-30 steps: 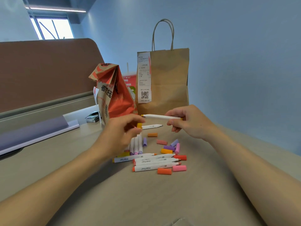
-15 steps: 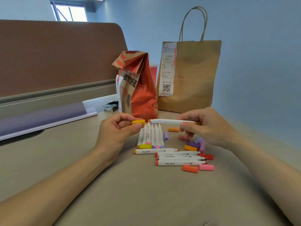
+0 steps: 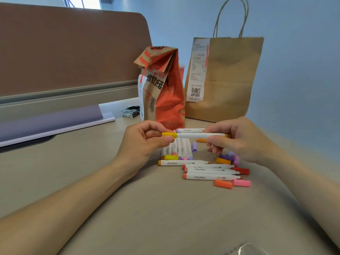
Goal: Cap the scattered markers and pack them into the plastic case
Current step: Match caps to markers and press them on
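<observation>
I hold a white marker level above the desk. My right hand grips its barrel. My left hand pinches a yellow cap that sits on the marker's left end. Below lie a row of capped markers and several uncapped markers side by side. Loose caps are scattered around them: orange, pink, red, purple and yellow. Another white marker lies behind my hands. A corner of the clear plastic case shows at the bottom edge.
An orange printed paper bag and a brown handled paper bag stand at the back of the beige desk. A brown partition runs along the left, with a purple-topped shelf and a small dark packet below it.
My left hand has brought the yellow cap to the right onto the marker's tip; one second ago cap and marker were apart. The camera has tilted down and left.
</observation>
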Action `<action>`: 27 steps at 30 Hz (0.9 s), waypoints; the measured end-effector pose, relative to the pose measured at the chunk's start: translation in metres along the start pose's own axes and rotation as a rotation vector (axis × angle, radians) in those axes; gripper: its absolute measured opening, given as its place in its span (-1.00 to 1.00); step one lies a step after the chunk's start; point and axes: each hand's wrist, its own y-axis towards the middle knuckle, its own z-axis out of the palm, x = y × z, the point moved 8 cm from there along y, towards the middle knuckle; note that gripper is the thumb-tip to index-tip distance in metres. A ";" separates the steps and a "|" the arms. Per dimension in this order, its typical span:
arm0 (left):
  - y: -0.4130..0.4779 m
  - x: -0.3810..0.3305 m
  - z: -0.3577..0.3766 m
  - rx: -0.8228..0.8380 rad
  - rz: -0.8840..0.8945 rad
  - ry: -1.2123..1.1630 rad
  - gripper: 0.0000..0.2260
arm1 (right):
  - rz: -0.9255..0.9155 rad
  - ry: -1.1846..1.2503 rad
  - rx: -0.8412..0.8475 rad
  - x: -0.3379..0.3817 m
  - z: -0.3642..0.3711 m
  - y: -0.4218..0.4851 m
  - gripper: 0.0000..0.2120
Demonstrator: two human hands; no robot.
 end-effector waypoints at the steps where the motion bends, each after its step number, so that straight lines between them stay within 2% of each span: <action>1: 0.000 0.000 0.001 0.005 -0.002 0.018 -0.81 | -0.009 -0.013 0.003 0.001 0.001 0.000 -0.81; 9: -0.003 -0.013 0.000 0.009 0.085 0.153 -0.83 | -0.069 -0.029 -0.014 0.006 0.010 -0.002 -0.83; 18: -0.003 -0.017 -0.004 0.016 0.127 0.180 -0.84 | -0.081 0.003 -0.052 0.015 0.014 -0.006 -0.85; 22: 0.000 -0.019 -0.001 0.120 0.132 0.248 -0.84 | -0.066 0.023 -0.028 0.013 0.021 -0.005 -0.89; 25: 0.003 -0.019 -0.002 0.198 0.111 0.276 -0.85 | -0.019 0.062 0.057 0.011 0.026 -0.006 -0.83; 27: 0.008 -0.017 -0.011 0.234 0.047 0.247 -0.84 | 0.026 0.151 0.027 0.007 0.015 -0.005 -0.82</action>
